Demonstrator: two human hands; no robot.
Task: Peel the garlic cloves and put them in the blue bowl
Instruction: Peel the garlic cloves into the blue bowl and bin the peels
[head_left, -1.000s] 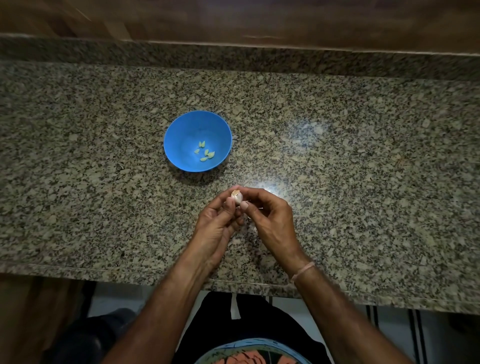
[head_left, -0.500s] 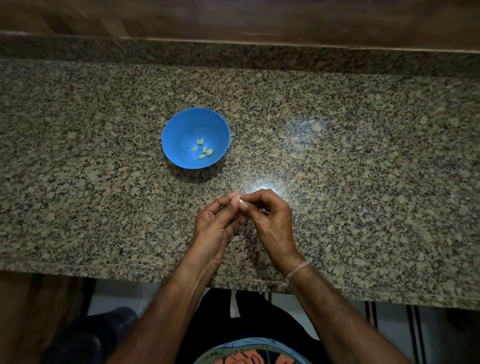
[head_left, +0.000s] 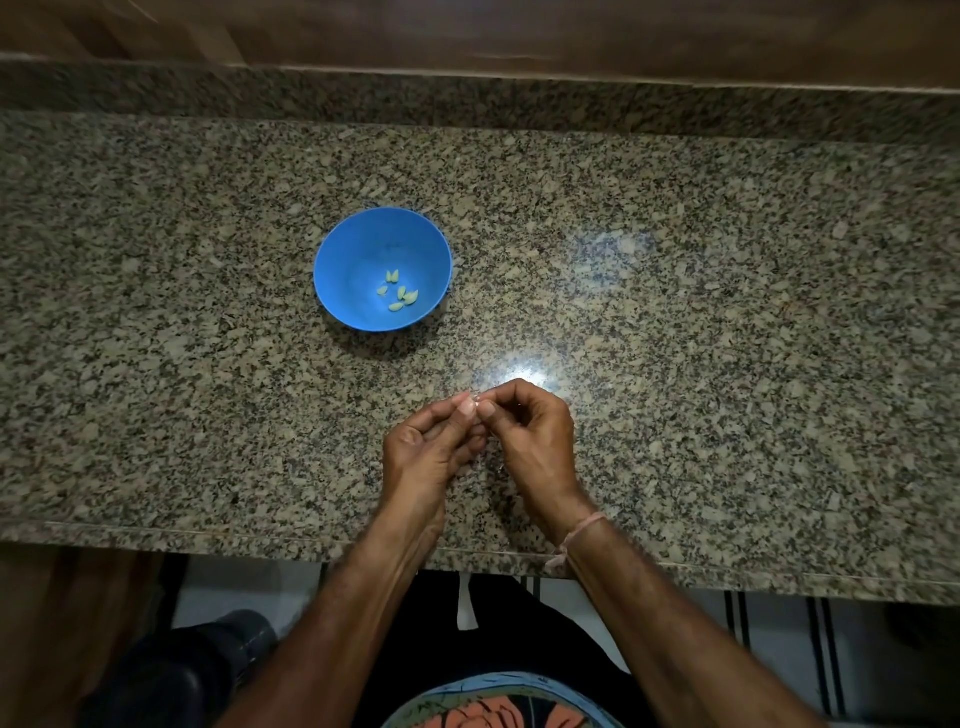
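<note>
Pinching a garlic clove (head_left: 474, 398) between both hands, just below the centre of the frame, over the desk (head_left: 727, 312).
The left hand (head_left: 421, 452) and right hand (head_left: 530, 436) meet at curled fingertips around it. Only a pale sliver shows, so how much skin is left cannot be told. Such a clove is probably light, firm and slick once bare, its papery skin best nipped at the tip with a nail. Peeled cloves (head_left: 397, 293) lie in the blue bowl (head_left: 343, 260), up and left, well apart from the hands.
</note>
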